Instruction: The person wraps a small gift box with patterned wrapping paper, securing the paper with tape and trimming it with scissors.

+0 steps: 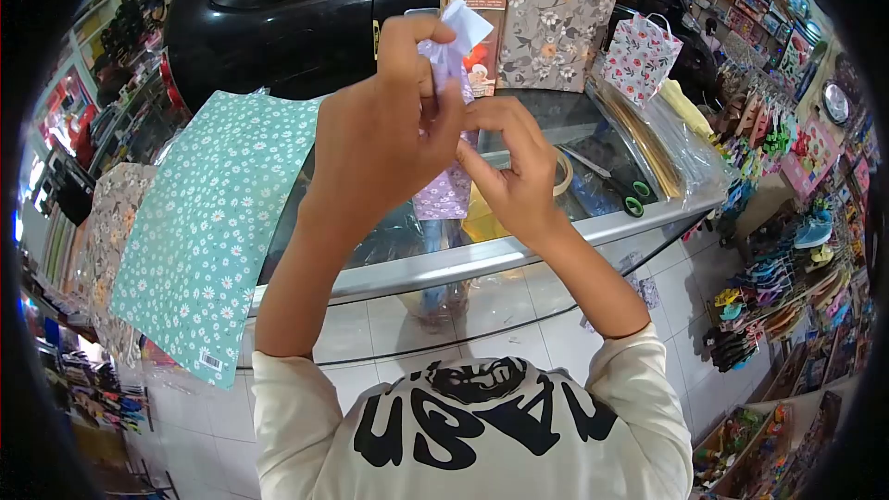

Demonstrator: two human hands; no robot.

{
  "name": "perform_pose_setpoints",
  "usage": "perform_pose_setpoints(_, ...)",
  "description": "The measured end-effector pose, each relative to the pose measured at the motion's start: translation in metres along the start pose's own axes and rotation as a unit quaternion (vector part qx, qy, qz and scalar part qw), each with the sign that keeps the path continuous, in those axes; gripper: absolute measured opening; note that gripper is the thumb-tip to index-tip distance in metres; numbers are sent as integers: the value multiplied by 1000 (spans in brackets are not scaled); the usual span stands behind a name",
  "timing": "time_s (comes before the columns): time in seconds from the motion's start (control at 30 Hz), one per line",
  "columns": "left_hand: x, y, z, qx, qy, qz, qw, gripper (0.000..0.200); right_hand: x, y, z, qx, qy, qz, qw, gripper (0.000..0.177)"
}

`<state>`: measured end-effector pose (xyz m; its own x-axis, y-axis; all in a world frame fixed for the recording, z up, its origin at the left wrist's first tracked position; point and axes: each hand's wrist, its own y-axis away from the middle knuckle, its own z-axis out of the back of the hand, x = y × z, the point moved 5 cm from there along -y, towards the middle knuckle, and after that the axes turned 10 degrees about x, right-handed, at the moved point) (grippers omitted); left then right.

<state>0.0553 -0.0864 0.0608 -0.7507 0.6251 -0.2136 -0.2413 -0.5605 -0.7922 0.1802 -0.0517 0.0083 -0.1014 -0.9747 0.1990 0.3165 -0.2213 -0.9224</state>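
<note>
We could pass between our right hand and the scissors, though what seems a tape roll intrudes there.

Along the back of the counter are, left to right, a carton, a wrapped package and a handled bag. Over its middle is a packet. Scissors and a tape roll lie on its right half; a paper sheet covers its left end, overhanging the front. Behind it stands a car.
</note>
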Motion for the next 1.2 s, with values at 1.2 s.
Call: perform_pose_setpoints(1.2, 37, 22, -15, -3, 184, -55, 981, 42, -11, 1, 15, 43, 45, -9, 998, 25)
